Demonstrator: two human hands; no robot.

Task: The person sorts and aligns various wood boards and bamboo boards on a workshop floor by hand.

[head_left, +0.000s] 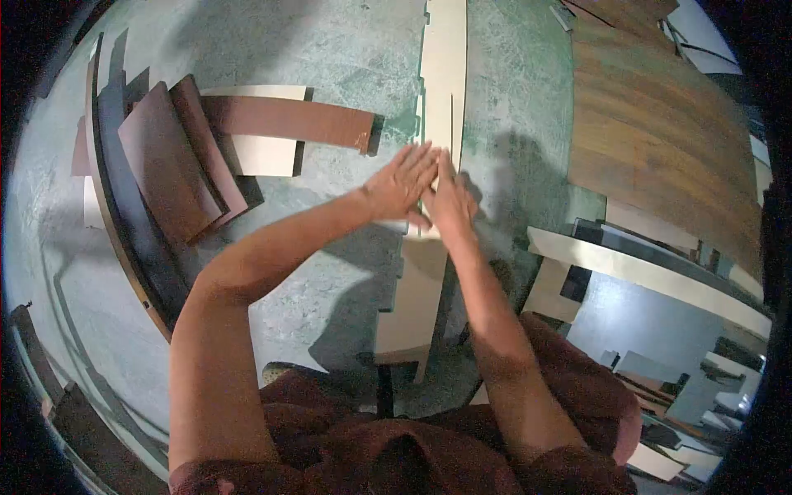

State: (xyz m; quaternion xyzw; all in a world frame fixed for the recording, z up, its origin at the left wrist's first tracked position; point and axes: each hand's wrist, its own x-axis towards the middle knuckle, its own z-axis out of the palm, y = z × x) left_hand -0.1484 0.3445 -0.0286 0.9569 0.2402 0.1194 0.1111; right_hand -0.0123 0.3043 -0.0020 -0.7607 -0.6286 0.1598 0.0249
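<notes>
A long cream strip of board (443, 49), its left edge notched, runs from the top of the view down between my arms. A narrower cream piece seems to lie along it, marked by a thin dark line on its right. My left hand (402, 181) rests flat over the strip's left side, fingers stretched and held close together. Beside it, touching or nearly so, my right hand (451, 200) has its index finger pointing along the strip while the other fingers curl at the right edge. What lies beneath both palms is hidden.
Brown panels (169, 161) and a curved brown strip (289, 120) lie on the grey-green floor (363, 49) to the left, beside a long dark rail (136, 190). A large wood-grain board (660, 124) is at upper right. Below it are a cream strip (643, 268) and several offcuts (701, 396).
</notes>
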